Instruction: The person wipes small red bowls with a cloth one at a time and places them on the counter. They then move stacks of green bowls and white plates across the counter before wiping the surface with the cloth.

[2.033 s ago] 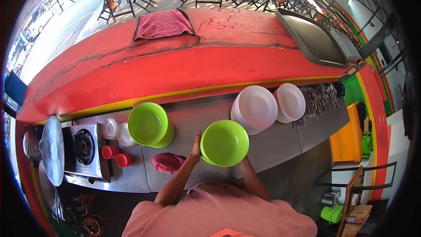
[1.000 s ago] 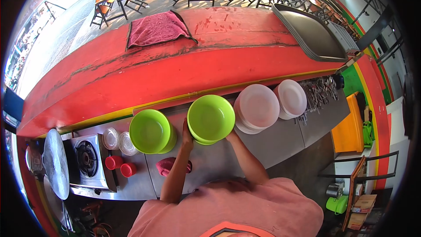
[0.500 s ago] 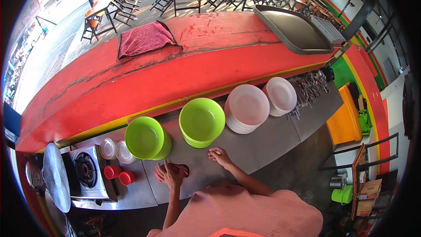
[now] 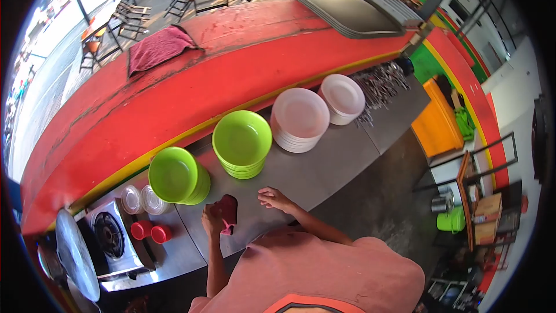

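A dark red folded cloth (image 4: 230, 213) is gripped in my left hand (image 4: 212, 218), its loose part rising to the right of my fingers. My right hand (image 4: 274, 198) hovers over the metal counter with loosely bent fingers and nothing seen in it. Just beyond my left hand stands a stack of green bowls (image 4: 176, 177). A second green bowl stack (image 4: 242, 142) lies beyond and between both hands. Farther right are a tall stack of pale pink plates (image 4: 300, 117) and a smaller white stack (image 4: 343, 95).
Left on the metal counter (image 4: 330, 162) are a gas stove (image 4: 110, 235), two red cups (image 4: 150, 231) and clear lids (image 4: 142, 199). Cutlery (image 4: 379, 87) lies at the far right. A red ledge (image 4: 191, 87) behind carries a maroon towel (image 4: 159, 49) and dark trays (image 4: 353, 14).
My left hand has gone from resting spread on the cloth to gripping it and lifting it off the counter. The head view has shifted and tilted.
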Demonstrator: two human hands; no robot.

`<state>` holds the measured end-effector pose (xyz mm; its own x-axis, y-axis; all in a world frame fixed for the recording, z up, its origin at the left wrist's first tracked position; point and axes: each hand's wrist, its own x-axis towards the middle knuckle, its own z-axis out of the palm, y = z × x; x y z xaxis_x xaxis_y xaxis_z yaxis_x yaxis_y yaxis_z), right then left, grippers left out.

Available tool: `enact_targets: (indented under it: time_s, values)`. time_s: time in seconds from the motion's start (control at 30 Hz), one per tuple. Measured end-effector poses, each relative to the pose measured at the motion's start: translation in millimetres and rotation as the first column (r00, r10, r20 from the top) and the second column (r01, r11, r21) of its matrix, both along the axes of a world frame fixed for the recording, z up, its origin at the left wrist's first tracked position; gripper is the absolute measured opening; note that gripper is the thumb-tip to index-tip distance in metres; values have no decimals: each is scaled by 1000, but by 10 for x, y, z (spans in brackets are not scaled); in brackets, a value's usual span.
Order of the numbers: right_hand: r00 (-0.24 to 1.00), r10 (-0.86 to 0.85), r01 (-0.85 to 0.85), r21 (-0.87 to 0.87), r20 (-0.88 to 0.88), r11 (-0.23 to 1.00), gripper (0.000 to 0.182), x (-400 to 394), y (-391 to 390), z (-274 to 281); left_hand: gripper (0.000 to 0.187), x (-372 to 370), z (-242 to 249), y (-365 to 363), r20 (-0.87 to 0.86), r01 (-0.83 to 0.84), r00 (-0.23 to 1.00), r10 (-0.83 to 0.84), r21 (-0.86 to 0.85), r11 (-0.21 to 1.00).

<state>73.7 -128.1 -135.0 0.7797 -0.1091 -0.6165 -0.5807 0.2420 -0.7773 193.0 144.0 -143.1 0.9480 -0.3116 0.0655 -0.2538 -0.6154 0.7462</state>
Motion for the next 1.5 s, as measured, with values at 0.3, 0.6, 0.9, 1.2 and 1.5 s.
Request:
enact_targets:
  time_s: [0.3, 0.6, 0.9, 1.2, 1.5]
  values:
    - [887, 33, 105, -271, 461, 957, 80, -254, 467, 144, 29, -209, 424, -1148, -249, 337, 846, -471, -434, 835]
    - [905, -228, 342, -296, 360, 892, 46, -317, 353, 74, 47, -370, 760, -1275, -366, 284, 796, -481, -476, 832]
    - [769, -566, 621, -559, 298, 549, 56, -536, -253, -274, 136, -591, 62, -1252, -534, 580, 757, -376, 285, 764]
    - [747, -566, 598, -724, 347, 345, 54, -1175, -1132, -584, 168, -887, -33, -1792, -641, 575, 756, -133, 552, 604]
    - [867, -401, 497, -584, 297, 642, 55, -1413, -1554, -459, 175, -808, -74, -2017, -696, 602, 718, 14, 630, 491]
